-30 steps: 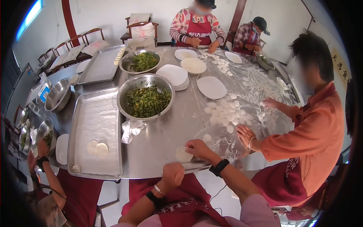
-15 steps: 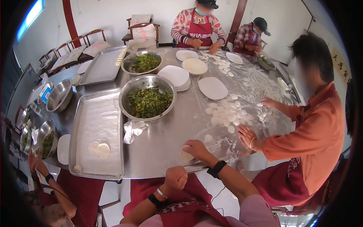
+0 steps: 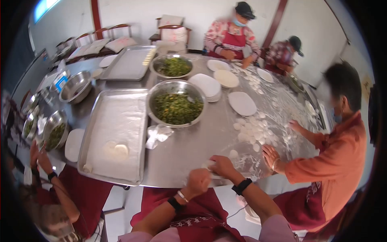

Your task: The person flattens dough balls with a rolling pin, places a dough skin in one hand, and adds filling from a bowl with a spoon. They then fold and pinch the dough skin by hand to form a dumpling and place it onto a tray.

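My right hand (image 3: 222,166) is closed on the edge of a thin round dough wrapper (image 3: 208,164), held over the front edge of the steel table (image 3: 173,161). Beside it, slightly lower and to the left, my left hand (image 3: 198,180) is curled into a fist near the wrapper. Whatever its fingers may hold is hidden. A large steel bowl of chopped green filling (image 3: 179,108) stands ahead of my hands. To the left lies a metal tray (image 3: 114,137) with pale flattened dough rounds (image 3: 117,151) on its lining.
A co-worker in orange (image 3: 334,161) sits at the right, hands by many scattered dough rounds (image 3: 254,131). White plates (image 3: 203,85), a crumpled cloth (image 3: 158,135) and a second bowl of filling (image 3: 172,66) stand farther back. Another person's hands (image 3: 40,159) are at the left.
The camera view has shifted, so the table sits farther right. My right hand has lifted the wrapper off the tabletop, and my left fist has moved up close to it.
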A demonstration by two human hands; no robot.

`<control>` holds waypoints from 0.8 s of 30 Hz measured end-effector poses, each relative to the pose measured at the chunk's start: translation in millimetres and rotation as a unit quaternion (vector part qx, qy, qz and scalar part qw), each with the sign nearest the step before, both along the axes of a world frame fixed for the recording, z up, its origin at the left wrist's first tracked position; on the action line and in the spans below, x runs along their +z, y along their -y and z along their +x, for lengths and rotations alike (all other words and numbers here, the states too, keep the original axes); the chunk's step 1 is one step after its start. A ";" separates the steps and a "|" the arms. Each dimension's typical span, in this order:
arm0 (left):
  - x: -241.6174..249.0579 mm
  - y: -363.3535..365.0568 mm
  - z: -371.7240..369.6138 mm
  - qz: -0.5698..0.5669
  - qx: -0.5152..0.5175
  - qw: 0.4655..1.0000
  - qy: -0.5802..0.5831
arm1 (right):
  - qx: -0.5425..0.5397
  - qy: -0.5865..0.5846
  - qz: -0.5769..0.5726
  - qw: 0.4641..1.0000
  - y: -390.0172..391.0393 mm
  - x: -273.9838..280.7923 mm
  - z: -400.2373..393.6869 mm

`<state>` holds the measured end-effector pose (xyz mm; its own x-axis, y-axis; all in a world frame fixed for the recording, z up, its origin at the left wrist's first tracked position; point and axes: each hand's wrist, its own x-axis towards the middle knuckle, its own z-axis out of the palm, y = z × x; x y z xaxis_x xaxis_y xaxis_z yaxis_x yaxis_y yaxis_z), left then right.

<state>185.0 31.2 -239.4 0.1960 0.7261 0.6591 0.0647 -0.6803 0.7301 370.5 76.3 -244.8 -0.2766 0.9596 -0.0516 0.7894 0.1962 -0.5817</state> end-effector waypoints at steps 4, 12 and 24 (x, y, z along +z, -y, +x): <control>-3.1 30.4 -3.5 0.025 -0.021 0.999 -0.004 | -0.012 -0.117 -0.136 0.984 -14.5 -10.2 11.6; 7.7 37.6 -7.1 -0.011 -0.034 0.998 0.058 | -0.017 -0.235 -0.386 0.892 -57.7 80.7 -88.5; 2.1 31.0 -6.9 -0.022 -0.030 0.999 0.032 | 0.058 -0.371 -0.401 0.835 -86.2 101.4 -183.8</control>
<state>178.2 0.2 -237.3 0.1982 0.7421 0.6403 -0.0239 -0.6494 0.7601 186.7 162.5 -143.4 -0.6065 0.6631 -0.4387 0.1557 -0.4421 -0.8834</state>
